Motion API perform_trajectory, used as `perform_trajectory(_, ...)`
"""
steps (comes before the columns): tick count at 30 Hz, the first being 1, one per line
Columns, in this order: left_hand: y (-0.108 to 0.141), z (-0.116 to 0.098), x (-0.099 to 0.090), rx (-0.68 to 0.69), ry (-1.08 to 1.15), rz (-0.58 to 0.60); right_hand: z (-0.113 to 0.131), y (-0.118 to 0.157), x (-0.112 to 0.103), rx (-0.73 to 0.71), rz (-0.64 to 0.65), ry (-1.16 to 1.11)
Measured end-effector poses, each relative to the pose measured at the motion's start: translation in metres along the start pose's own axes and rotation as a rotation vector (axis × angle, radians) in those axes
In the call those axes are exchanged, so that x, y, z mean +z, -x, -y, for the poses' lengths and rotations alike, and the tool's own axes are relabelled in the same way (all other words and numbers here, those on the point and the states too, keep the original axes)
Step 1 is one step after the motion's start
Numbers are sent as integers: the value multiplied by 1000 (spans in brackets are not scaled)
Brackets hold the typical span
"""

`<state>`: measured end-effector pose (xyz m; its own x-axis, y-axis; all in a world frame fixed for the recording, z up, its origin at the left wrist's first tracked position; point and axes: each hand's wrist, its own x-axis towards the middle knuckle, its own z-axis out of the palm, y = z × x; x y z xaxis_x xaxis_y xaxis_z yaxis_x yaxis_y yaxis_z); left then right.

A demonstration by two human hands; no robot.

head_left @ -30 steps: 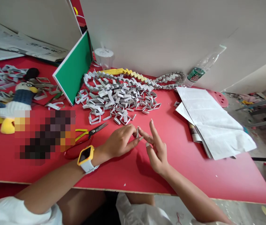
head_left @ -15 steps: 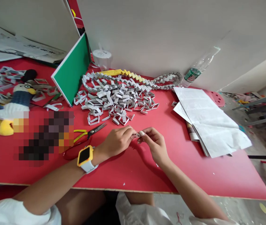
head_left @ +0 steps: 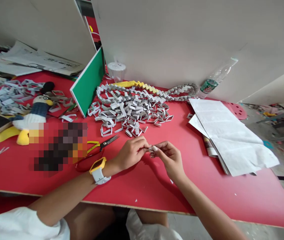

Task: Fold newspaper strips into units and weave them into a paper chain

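Observation:
My left hand [head_left: 133, 152] and my right hand [head_left: 170, 157] meet fingertip to fingertip above the red table. Between them they pinch a small folded paper strip [head_left: 151, 149], mostly covered by the fingers. A yellow and white watch [head_left: 99, 170] is on my left wrist. Just beyond my hands lies a heap of folded paper links [head_left: 131, 110], grey and white. Behind the heap stretches a woven paper chain [head_left: 182, 91] with a yellow section [head_left: 144, 86]. Scissors [head_left: 106, 142] with yellow handles lie open left of my left hand.
A green board [head_left: 89, 81] stands upright at the left, near a plush bird [head_left: 36, 111] and more paper links. Newspaper sheets [head_left: 229, 133] lie at the right. A plastic bottle [head_left: 209, 85] and a lidded cup [head_left: 116, 70] stand by the wall. The table's front edge [head_left: 136, 206] is close to me.
The view has shifted, so the table's things sit a little further right and lower. Both hands keep their pinch on the paper strip, with hardly any movement between them.

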<state>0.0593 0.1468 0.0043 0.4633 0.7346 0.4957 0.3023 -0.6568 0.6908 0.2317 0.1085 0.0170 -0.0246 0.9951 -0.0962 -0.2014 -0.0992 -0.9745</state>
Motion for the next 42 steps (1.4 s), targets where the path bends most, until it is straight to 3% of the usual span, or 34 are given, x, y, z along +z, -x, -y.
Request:
perform_trajectory(11, 3, 1, -3, 105, -26, -5, -6, -4, -4, 123, 54, -189)
perform_trajectory(14, -1, 8, -7, 17, -136, -143, -3, -7, -6, 132, 85, -190)
perform_trajectory(17, -6, 24, -10, -194, -376, -284, 2, -12, -10, 121, 53, -178)
perform_trajectory(20, -7, 40, -9, -347, -584, -204, 2, -17, -15, 81, -34, -121)
perform_trajectory(23, -3, 48, -8, -395, -721, -70, -3, -20, -19, 21, -92, -16)
perform_trajectory(28, -4, 43, -7, -267, -636, 128, -10, -25, -21, -137, -172, 251)
perform_trajectory(32, -19, 33, -19, -213, -668, 103, -8, -30, -26, -232, -227, 381)
perform_trajectory(34, -28, 34, -33, -305, -738, 70, -7, -32, -29, -277, -203, 456)
perform_trajectory(38, -34, 50, -62, -738, -764, 57, -15, -36, -35, -290, -87, 874)
perform_trajectory(40, -33, 55, -66, -771, -712, 91, -22, -38, -38, -266, -20, 1062)
perform_trajectory(42, -35, 53, -64, -699, -654, 140, -28, -40, -39, -300, 67, 1115)
